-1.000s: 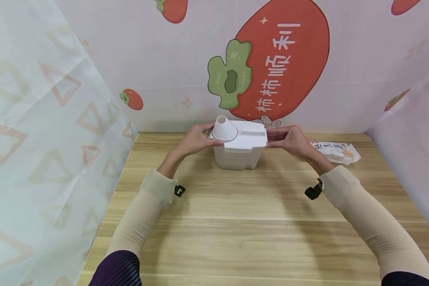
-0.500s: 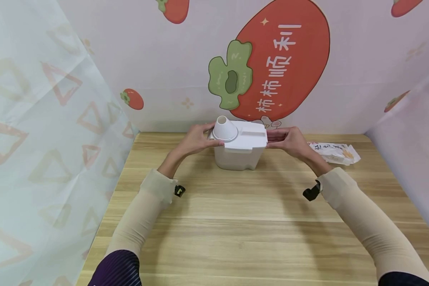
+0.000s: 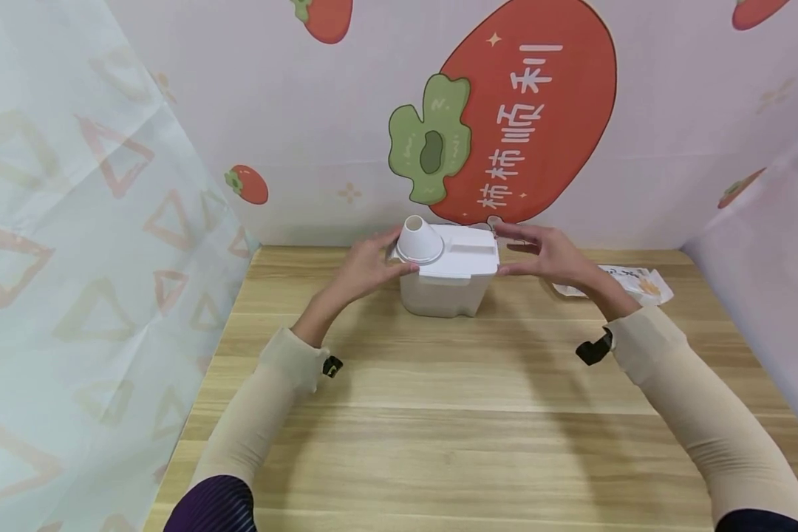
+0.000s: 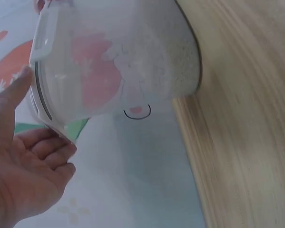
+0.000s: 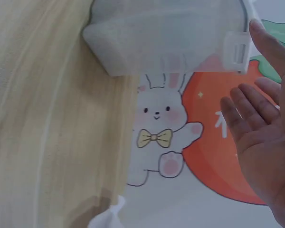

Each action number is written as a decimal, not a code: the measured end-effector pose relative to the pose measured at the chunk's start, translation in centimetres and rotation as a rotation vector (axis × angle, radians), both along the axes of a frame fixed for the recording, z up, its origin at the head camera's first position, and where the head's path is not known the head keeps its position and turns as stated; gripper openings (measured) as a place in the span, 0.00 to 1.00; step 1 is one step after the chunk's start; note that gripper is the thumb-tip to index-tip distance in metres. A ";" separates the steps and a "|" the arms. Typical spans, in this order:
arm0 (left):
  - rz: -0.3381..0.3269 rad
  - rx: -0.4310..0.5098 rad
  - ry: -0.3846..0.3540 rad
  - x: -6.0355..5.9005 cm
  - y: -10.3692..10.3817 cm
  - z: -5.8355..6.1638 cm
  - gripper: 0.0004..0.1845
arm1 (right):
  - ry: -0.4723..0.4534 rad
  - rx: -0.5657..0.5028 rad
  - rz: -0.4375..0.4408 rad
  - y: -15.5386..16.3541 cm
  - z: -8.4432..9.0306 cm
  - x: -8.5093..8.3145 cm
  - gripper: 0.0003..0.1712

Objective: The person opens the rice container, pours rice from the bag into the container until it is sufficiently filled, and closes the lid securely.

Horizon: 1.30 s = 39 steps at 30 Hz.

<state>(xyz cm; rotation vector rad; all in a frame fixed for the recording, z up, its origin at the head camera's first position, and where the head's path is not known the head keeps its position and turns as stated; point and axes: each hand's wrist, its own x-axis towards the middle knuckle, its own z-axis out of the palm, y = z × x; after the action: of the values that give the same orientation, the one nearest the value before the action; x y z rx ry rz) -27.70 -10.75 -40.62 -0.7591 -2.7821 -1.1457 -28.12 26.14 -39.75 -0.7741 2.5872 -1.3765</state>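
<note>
Wall [image 3: 319,133] right behind container [image 3: 447,284]

Both arms reached forward. Left hand [image 3: 364,267] loosely curled; right hand [image 3: 550,255] spread, fingers straight.

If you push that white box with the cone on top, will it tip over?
Probably not. The white box looks wide and squat, and sits flat on the table, so it would likely slide. Its smooth plastic may be slippery. It seems part full, so maybe a bit heavy.

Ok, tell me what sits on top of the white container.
A white lid covers the container, with a cone-shaped cup standing on its left end. The contents are hidden in the head view by the lid.
</note>
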 end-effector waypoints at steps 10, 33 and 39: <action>0.146 0.007 0.082 2.9 1.6 -0.6 0.49 | 0.169 0.139 0.166 -1.0 1.5 -0.3 0.57; 0.084 0.047 -0.066 0.0 1.7 -0.8 0.53 | 0.379 0.257 0.033 -2.7 1.4 1.5 0.51; -0.028 0.073 -0.159 -1.8 0.7 -0.4 0.52 | 0.606 0.325 -0.015 -3.7 1.3 2.7 0.51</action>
<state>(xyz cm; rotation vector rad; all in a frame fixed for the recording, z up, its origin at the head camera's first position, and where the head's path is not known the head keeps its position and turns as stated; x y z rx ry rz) -29.54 -10.05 -41.06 -0.7334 -2.8448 -1.3609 -25.42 22.48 -38.50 -1.2646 3.1418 -0.7588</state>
